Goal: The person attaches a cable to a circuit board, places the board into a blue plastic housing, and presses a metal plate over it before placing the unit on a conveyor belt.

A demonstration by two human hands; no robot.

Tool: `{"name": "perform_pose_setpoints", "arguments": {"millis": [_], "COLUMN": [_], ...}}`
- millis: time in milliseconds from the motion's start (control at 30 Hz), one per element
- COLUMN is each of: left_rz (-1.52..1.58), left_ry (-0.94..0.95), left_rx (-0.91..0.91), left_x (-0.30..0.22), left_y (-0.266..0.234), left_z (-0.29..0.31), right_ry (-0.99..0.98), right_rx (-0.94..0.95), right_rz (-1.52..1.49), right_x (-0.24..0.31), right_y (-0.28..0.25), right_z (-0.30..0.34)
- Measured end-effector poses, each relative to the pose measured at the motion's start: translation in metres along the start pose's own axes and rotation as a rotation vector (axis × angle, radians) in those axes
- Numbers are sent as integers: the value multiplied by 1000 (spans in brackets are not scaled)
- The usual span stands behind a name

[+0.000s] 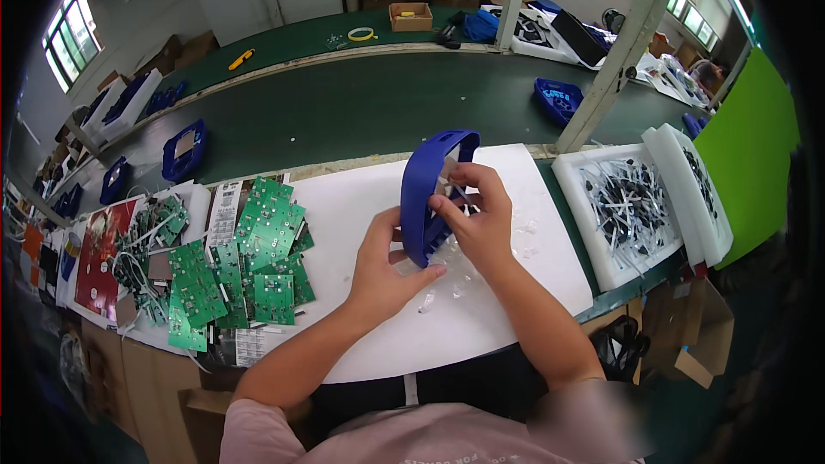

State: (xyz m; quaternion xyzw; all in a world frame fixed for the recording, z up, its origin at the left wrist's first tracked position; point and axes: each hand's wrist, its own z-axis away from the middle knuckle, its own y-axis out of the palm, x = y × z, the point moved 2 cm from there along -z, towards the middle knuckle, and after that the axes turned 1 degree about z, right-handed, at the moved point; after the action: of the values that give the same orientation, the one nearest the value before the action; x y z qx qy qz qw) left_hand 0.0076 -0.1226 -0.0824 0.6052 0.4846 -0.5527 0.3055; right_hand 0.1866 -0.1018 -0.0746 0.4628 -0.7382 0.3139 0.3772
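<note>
Above one broad, flat white sheet [361,193], one curved blue plastic shell [418,193] is standing on end in mid-air, the left hand [384,268] wrapping its grip around the lower part. The right hand [486,216] is reaching its grip inside; whether it is pinching anything, one cannot tell. Good handling is likely demanding steady left support and light right pressure. Overlapping green rectangular circuit boards [271,228] and small clear scattered pieces [426,302] are defying exact counting.

A head-worn fisheye looks down and forward, near the white worktop [344,215].
</note>
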Motion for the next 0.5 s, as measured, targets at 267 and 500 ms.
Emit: {"name": "perform_pose_setpoints", "arguments": {"millis": [267,500], "left_rz": [481,570], "left_ry": [-118,-182], "left_rx": [58,95], "left_x": [2,4], "left_y": [2,3], "left_z": [0,1], "right_ry": [-377,-511], "right_rx": [-14,-2], "right_rz": [477,576], "right_x": [10,12], "right_y": [1,3], "right_z": [0,0]}}
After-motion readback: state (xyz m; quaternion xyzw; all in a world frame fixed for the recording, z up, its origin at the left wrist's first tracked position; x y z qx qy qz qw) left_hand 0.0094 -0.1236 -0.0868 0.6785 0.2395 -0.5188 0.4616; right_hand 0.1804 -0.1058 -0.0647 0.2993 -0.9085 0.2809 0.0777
